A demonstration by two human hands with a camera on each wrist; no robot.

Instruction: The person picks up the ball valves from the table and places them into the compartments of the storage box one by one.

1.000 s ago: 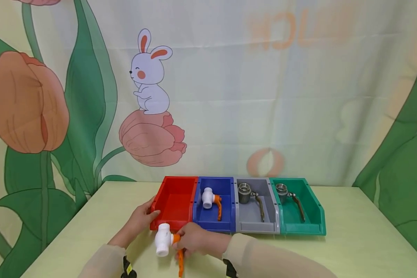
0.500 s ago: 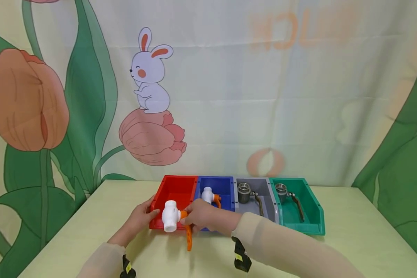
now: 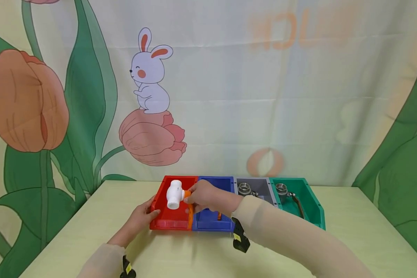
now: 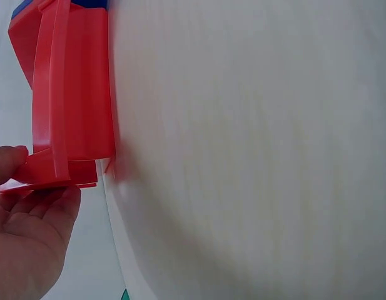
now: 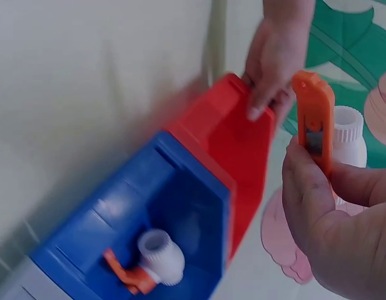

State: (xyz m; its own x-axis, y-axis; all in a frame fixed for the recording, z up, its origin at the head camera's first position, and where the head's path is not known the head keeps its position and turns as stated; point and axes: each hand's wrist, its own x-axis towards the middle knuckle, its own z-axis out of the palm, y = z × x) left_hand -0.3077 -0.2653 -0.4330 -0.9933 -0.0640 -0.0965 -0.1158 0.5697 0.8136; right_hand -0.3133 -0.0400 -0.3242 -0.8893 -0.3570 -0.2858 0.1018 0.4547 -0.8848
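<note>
My right hand point(image 3: 204, 195) pinches the orange handle point(image 5: 318, 115) of a white plastic ball valve point(image 3: 175, 195), which hangs over the red bin point(image 3: 172, 224) in the head view. In the right wrist view the thumb and fingers press on either side of that handle. My left hand point(image 3: 142, 216) grips the left side wall of the red bin, thumb inside and fingers outside, as the left wrist view shows. Beside it in the blue bin point(image 3: 212, 225) lies another white valve point(image 5: 162, 256) with an orange handle, mostly hidden by my right hand in the head view.
A grey bin point(image 3: 260, 181) and a green bin point(image 3: 314, 204) continue the row to the right. Each holds a metal valve point(image 3: 244, 189) with a lever. The bins stand on a pale yellow table point(image 3: 361, 231) before a printed cloth backdrop point(image 3: 208, 77).
My right hand has lifted the white valve from in front of the bins, up and forward over the red bin. The left hand has stayed on the red bin's side.
</note>
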